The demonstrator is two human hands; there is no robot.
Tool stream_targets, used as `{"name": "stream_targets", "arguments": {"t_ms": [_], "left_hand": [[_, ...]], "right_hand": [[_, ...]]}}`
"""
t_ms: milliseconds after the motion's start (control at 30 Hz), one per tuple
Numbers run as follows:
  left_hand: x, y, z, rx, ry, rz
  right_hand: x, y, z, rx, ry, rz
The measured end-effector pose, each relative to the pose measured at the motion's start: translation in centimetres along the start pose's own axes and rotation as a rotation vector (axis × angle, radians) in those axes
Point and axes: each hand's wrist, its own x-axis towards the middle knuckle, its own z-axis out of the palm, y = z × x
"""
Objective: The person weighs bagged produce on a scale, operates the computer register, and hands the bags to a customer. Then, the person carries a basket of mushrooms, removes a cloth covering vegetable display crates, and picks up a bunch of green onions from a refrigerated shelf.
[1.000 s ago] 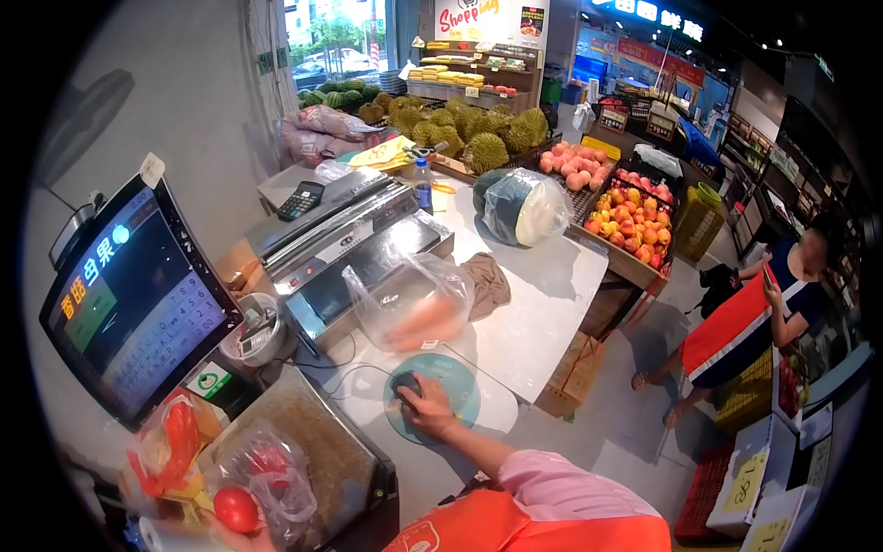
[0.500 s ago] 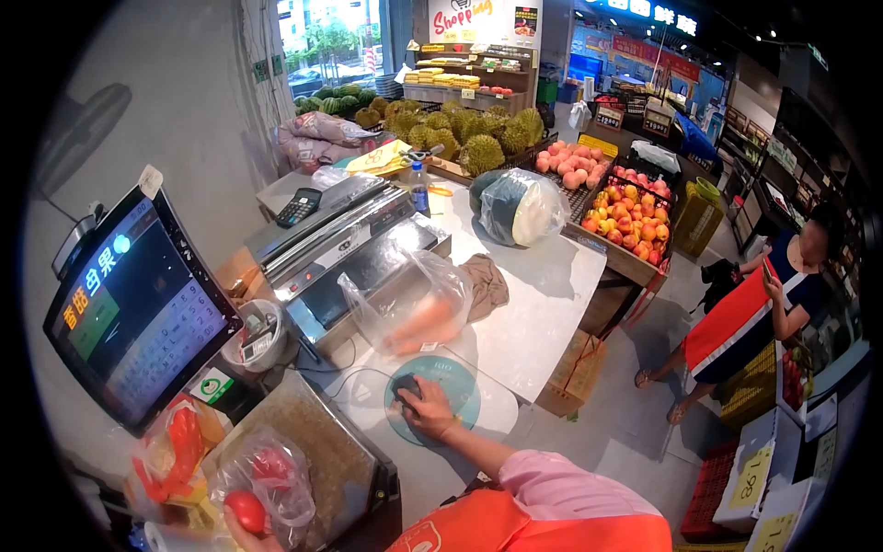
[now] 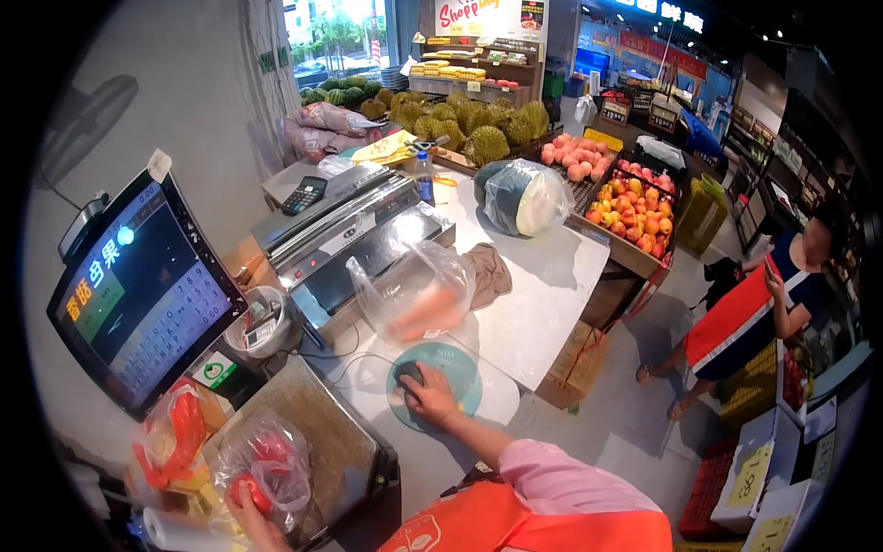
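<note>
My right hand (image 3: 432, 397) rests over a black computer mouse (image 3: 407, 372), fingers curved on it. Under the mouse lies a round teal mouse pad (image 3: 463, 396). At the lower left, my left hand (image 3: 260, 526) has its fingers around a red tomato (image 3: 250, 492). The tomato is at the near side of a clear plastic bag (image 3: 296, 471) with more red produce in it. This bag lies on a brownish weighing plate (image 3: 342, 448). Beyond the mouse pad, another clear bag (image 3: 397, 299) holds long orange carrots (image 3: 432, 308).
A touchscreen (image 3: 152, 304) stands at the left. Behind the carrots is a metal wrapping machine (image 3: 354, 244); a wrapped, cut melon (image 3: 522, 198) sits on the white counter (image 3: 547, 304). Durians (image 3: 487, 144) and crates of peaches (image 3: 635, 216) lie beyond. A person (image 3: 759, 299) stands at right, holding a phone.
My left hand has come further into view, its fingers now over the tomato at the bag. My right hand stays on the mouse. The view has shifted slightly.
</note>
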Motion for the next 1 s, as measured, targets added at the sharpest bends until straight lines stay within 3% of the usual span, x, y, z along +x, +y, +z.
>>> {"name": "stream_targets", "arguments": {"t_ms": [167,267,367,467,500,600,667,800,833,900,933,1000], "left_hand": [[1.1,-0.7,-0.5,0.106,-0.113,0.119],[4.1,-3.9,-2.4,0.407,-0.144,0.397],[4.1,-3.8,-2.1,0.369,-0.125,0.443],[0.2,1.2,0.3,-0.037,0.113,0.163],[-2.1,3.3,1.2,-0.069,0.126,0.247],[-1.0,4.3,0.6,-0.408,0.259,-0.020],[-2.6,4.7,2.7,-0.411,0.109,-0.070],[-8.8,5.2,9.7,-0.281,-0.511,-0.238],[-10.4,5.1,11.6,-0.231,-0.675,-0.284],[-13.9,3.8,15.0,-0.145,-0.967,-0.361],[-14.3,0.8,16.7,-0.339,-1.208,-0.416],[-18.1,-3.1,19.0,-0.219,-1.202,-0.268]], "right_hand": [[0.1,-0.1,-0.2,-0.008,-0.020,0.011],[-0.1,-0.1,-0.2,-0.018,-0.021,0.009],[0.1,0.1,-0.3,0.018,-0.050,0.007],[0.0,-0.1,-1.1,0.055,-0.040,0.013],[0.0,-0.2,-1.5,0.046,-0.012,0.017],[-1.7,-0.3,-2.3,0.064,0.047,0.058],[-3.9,-0.4,-4.0,0.047,0.099,0.071],[-8.7,-2.4,-8.4,0.119,0.134,0.194],[-9.9,-2.8,-9.9,0.193,0.061,0.262],[-11.4,-3.8,-13.1,0.466,-0.059,0.460],[-11.9,-4.3,-15.0,0.664,-0.109,0.588],[-13.0,-4.4,-18.5,1.038,-0.122,0.699]]}}
